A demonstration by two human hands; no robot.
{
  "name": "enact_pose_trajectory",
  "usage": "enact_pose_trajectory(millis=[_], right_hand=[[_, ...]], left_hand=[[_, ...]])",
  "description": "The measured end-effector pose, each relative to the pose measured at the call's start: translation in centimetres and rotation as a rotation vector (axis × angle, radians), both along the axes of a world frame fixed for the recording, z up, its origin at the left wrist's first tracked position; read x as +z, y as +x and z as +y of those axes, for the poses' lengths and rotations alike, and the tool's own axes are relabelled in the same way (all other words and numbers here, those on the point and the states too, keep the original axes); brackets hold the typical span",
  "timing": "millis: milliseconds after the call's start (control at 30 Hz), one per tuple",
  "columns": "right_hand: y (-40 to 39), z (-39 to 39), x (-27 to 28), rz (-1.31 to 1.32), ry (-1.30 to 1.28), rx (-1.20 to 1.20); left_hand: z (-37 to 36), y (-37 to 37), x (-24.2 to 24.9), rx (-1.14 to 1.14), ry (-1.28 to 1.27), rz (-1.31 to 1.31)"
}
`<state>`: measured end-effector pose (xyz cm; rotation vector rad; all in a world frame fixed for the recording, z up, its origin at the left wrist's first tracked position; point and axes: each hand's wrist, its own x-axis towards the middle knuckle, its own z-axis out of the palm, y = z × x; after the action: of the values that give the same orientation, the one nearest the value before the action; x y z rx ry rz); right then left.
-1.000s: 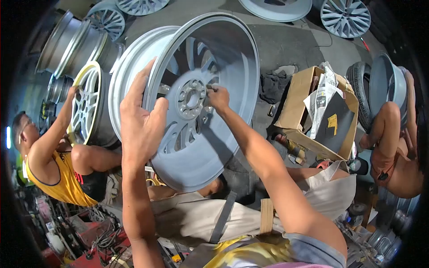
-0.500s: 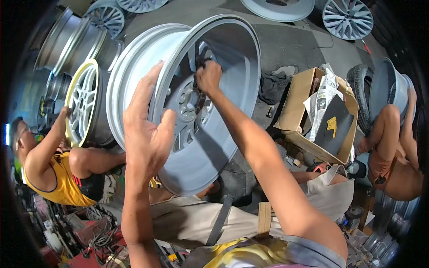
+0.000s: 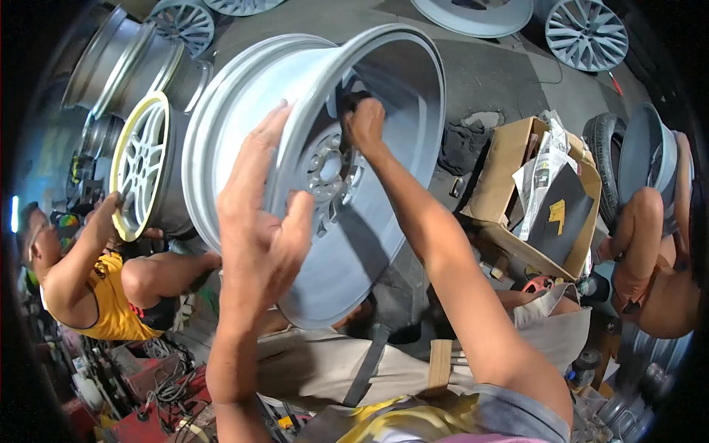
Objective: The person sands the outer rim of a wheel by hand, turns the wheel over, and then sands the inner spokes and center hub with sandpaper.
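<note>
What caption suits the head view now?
Left hand against a gray wheel, right hand gripping a dark item inside it.

Cardboard box (image 3: pixel 498 166): open, newspaper (image 3: pixel 545 155) and dark sheet (image 3: pixel 567 190) inside, yellow piece (image 3: pixel 557 215) on sheet
Cloth (image 3: pixel 462 148): dark, crumpled, floor beside box
Tire (image 3: pixel 605 140): upright, near person in orange shorts (image 3: pixel 665 295)
Person in yellow top (image 3: pixel 92 299): at yellow-edged wheel (image 3: pixel 164 134)
Spoked wheel (image 3: pixel 587 35): far floor
Cables (image 3: pixel 164 387): tangled, lower left

Left hand (image 3: pixel 262 214) open, right hand (image 3: pixel 364 124) curled
</note>
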<state>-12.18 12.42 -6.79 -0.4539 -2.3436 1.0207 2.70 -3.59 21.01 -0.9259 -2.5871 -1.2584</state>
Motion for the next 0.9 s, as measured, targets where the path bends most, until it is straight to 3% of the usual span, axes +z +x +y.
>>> enact_pose_trajectory(millis=[33,67,167,233,333,367,533,633,733,767,900], right_hand=[[-3.9,0.5,-4.0,0.205,-0.162,-0.078],[-6.8,1.0,-6.7,0.313,0.125,-0.233],[-7.0,1.5,-5.3,0.346,0.149,-0.265],[-4.1,0.6,-4.9,0.131,0.289,-0.160],[4.5,-1.4,2.8,0.308,-0.237,0.167],[4.7,-1.6,3.3,0.304,-0.243,0.162],[-1.8,-1.9,2.3,0.312,0.047,0.137],[-5.8,-1.1,3.6,0.261,0.081,0.176],[-2.7,-2.2,0.1,0.397,0.225,0.166],[1.6,-2.0,3.7,0.219,0.100,0.262],[4.7,-2.6,5.0,0.329,0.060,0.212]], left_hand=[[0.0,-0.2,-0.1,-0.014,-0.010,0.037],[0.2,-0.3,-0.1,-0.027,-0.020,0.070],[0.5,-0.5,0.1,-0.038,-0.009,0.080],[0.6,-0.6,0.0,-0.044,-0.006,0.065],[0.7,-0.4,0.0,0.032,0.022,-0.061],[0.7,-0.3,0.0,0.055,0.040,-0.090],[0.9,0.0,0.2,0.058,-0.028,-0.075],[1.2,-0.1,0.0,-0.020,-0.009,0.015],[1.7,0.0,0.4,-0.004,0.014,-0.048],[1.5,-0.3,0.4,-0.003,0.002,-0.054],[1.4,0.0,0.5,0.055,0.023,-0.133]])
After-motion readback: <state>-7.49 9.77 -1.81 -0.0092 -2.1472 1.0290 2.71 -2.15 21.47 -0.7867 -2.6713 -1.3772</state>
